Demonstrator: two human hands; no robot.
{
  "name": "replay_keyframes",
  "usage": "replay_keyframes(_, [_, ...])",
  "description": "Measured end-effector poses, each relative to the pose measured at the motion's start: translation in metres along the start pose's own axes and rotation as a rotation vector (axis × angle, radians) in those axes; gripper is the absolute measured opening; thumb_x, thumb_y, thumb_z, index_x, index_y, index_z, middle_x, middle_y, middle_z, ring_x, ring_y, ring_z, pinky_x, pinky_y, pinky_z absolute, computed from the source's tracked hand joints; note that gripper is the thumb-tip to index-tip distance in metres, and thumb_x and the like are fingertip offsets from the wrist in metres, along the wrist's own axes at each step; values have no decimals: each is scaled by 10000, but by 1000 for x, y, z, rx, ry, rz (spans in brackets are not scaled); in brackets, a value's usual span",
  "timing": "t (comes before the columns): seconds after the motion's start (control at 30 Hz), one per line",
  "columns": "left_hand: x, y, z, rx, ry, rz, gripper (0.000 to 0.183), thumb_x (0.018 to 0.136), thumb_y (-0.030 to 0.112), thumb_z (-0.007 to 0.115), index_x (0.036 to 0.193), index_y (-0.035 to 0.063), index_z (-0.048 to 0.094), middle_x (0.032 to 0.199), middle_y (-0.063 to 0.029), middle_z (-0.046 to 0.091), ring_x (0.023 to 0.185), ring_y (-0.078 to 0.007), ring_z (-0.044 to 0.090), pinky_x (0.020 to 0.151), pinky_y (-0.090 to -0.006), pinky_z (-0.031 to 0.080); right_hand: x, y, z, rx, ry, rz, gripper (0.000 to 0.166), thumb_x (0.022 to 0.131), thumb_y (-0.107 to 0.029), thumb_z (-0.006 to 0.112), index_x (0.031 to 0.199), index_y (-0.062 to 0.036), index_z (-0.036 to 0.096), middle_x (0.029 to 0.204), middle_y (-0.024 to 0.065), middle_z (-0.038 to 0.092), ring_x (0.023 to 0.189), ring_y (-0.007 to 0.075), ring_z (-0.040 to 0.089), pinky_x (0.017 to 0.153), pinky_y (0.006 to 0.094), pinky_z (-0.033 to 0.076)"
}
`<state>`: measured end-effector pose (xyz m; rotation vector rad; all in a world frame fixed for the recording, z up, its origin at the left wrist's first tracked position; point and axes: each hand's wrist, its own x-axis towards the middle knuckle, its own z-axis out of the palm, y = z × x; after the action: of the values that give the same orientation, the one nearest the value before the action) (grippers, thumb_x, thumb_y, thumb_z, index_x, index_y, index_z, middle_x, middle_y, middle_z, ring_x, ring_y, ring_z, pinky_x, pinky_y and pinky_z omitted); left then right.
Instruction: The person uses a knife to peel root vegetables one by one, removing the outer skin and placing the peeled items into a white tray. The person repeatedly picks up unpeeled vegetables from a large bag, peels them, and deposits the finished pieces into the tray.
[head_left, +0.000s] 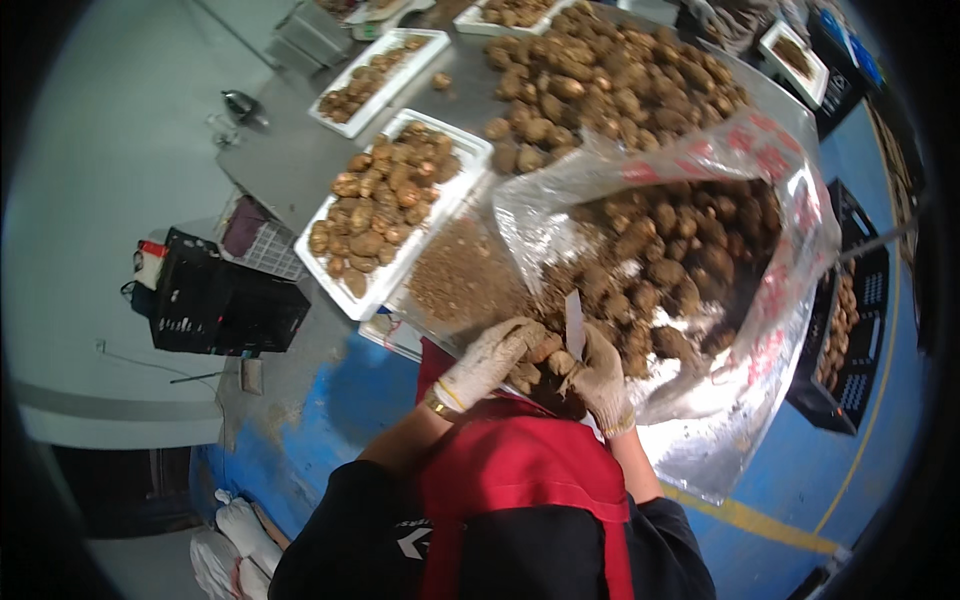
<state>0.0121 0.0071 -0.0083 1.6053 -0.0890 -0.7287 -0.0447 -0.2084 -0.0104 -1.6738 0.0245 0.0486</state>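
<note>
Both hands wear soiled knit work gloves and meet at the table's near edge, in front of a red apron. My left hand (495, 356) grips brown taro-like tubers (541, 349) with the fingers curled over them. In my right hand (604, 379) is a knife, its short, broad blade (574, 324) pointing up and away. Small pale lumps lie between the hands, and I cannot tell whether they are one clump. Just beyond, an open clear plastic bag (772, 300) with red print holds many earthy tubers (667, 274). Loose soil (469, 277) is spread left of the bag.
White foam trays of tubers stand at the left, the nearest (409, 259) beside the soil, another (382, 82) behind. A large tuber heap (600, 82) covers the far metal table. Black crates (847, 330) are on the right; a black box (225, 292) is at left.
</note>
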Motion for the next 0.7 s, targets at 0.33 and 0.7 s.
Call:
replay_keyframes(0.33, [86,70,-158,550,659,281,289,1056,130,545,1303,-19,566,1356,-172,612,1203,-269,609,1038,-343,525,11,-48,-22,647,63,277,566,953,-181,706,1437,22,493,938,2,621,739,84,593,634,220,494])
replay_keyframes(0.7, [135,89,-176,1081,705,642,383,958,229,646,1299,54,630,1301,-129,596,1105,-250,623,943,-405,555,10,-41,-35,1230,64,288,508,1045,-165,546,1526,-74,408,887,6,584,658,125,588,566,259,515])
